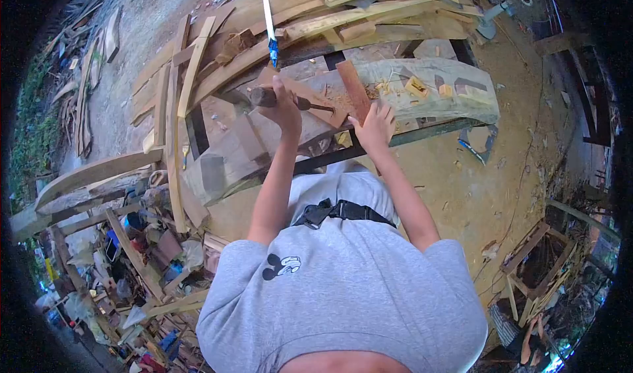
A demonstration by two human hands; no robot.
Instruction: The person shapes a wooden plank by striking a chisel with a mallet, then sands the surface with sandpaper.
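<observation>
The person's L hand is closed round a dark-handled tool, w/ the shaft running R & its tip on a flat brown board. The R hand is on the lower end of a reddish wood pc., thumb at its L edge, fingers over the other side; can't tell how tightly they're clamped. That pc. stands just R of the tool tip, its far end angled up & L. Both wood pcs. are at the long pale beam, w/ shavings scattered near the tip. 2 small yellowish blocks sit on the beam, R of the R hand. Beyond the L hand, a blue-&-white strip lies by stacked timber. Lower R, well apart, another person's arms show near a wooden frame.
</observation>
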